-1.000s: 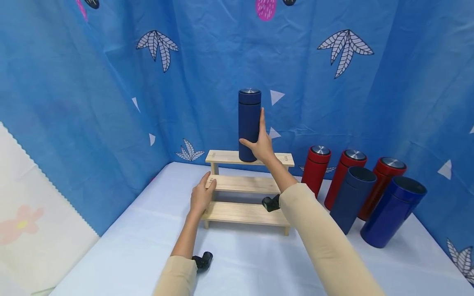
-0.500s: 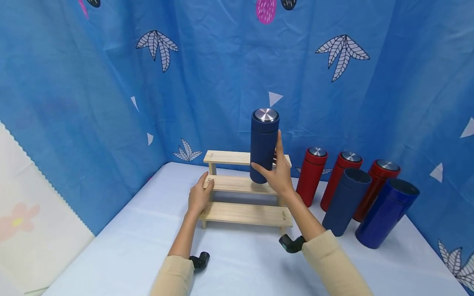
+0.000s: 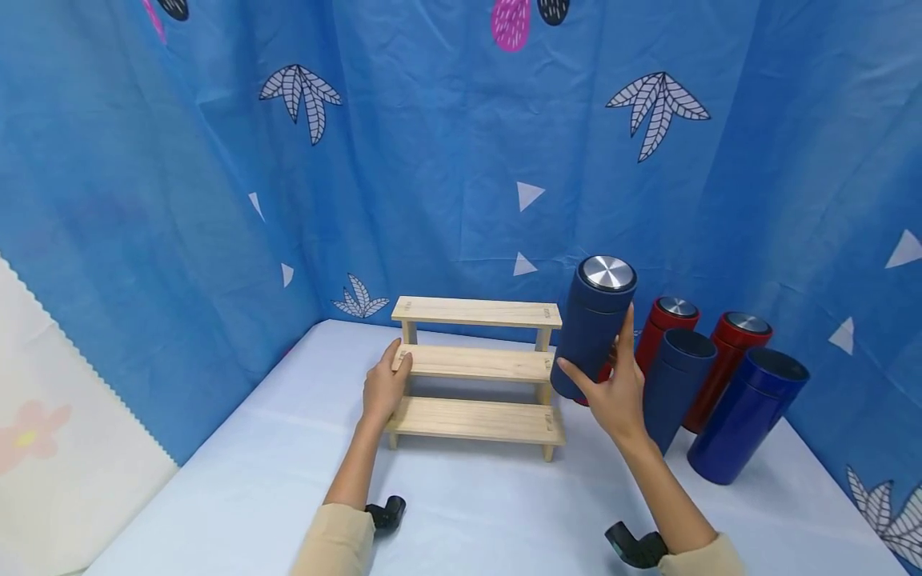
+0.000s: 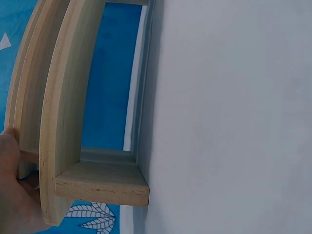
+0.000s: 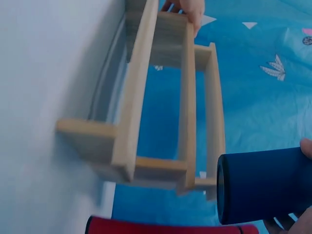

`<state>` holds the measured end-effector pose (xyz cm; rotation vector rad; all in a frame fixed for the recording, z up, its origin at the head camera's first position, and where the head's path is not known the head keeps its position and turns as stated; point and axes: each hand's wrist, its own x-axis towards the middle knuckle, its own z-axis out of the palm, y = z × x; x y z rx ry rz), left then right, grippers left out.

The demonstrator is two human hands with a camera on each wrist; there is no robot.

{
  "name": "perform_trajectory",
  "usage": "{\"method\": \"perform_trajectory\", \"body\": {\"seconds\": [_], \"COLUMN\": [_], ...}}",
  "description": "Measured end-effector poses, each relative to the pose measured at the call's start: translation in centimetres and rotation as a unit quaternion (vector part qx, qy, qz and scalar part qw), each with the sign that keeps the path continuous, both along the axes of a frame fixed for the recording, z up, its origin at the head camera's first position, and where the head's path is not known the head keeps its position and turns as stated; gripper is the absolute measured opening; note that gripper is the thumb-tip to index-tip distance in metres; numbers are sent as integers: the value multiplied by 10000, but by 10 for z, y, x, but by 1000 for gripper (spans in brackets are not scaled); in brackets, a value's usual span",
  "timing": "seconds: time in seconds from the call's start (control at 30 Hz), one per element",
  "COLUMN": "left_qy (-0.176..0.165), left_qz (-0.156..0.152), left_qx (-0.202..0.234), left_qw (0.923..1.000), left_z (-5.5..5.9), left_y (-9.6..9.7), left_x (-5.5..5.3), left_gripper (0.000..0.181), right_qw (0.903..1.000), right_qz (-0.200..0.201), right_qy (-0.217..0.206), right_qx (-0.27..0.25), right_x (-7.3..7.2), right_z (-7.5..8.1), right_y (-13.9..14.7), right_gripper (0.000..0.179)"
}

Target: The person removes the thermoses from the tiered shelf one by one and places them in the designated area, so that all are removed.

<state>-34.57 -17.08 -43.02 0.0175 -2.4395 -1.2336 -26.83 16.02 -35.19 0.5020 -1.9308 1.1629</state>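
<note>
My right hand (image 3: 615, 392) grips a dark blue thermos (image 3: 592, 328) with a silver-topped lid, held up tilted just right of the shelf. In the right wrist view the base of this thermos (image 5: 263, 185) points toward the wooden shelf (image 5: 187, 107). The three-tier wooden shelf (image 3: 475, 364) stands on the table with bare boards. At its left end my left hand (image 3: 383, 384) holds the middle board, thumb on top. The left wrist view shows the left hand (image 4: 17, 187) at the board ends, its fingers partly hidden behind the wood.
Right of the shelf stand several other bottles: red ones with silver lids (image 3: 731, 368), one partly hidden behind the held thermos, a matte blue one (image 3: 673, 392) and a glossy blue one (image 3: 749, 416). Blue patterned curtain (image 3: 446, 160) hangs behind the white table (image 3: 461, 512).
The right hand has carried the blue thermos from over the top board down and right, past the shelf's right end. The left hand keeps its hold on the shelf.
</note>
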Motion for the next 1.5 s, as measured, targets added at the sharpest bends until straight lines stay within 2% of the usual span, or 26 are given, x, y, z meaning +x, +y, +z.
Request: {"method": "perform_trajectory", "body": {"seconds": [0.1,0.17,0.33,0.67,1.03,1.5], "left_qy": [-3,2,20,0,-40,97], "left_qz": [7,8,-8,64,13,6], "left_qx": [-9,-16,5,-43,-5,29], "left_qw": [10000,10000,10000,10000,10000,9999], "left_z": [0,0,0,1,-1,1], "left_y": [-1,-1,-1,1,0,0], "left_x": [1,1,1,1,1,-1], "left_gripper": [57,57,58,56,57,56], "right_qw": [9996,9985,9948,9914,9861,9833], "right_qz": [-209,-362,-523,-464,-433,-425], "right_qy": [-199,-411,-870,-1224,-1598,-1767], "right_qx": [-45,-73,-73,-45,-163,-82], "right_x": [8,5,9,7,0,-7], "right_z": [-6,-18,-37,-66,-85,-100], "right_y": [9,17,24,24,30,36], "right_gripper": [109,110,114,115,114,113]}}
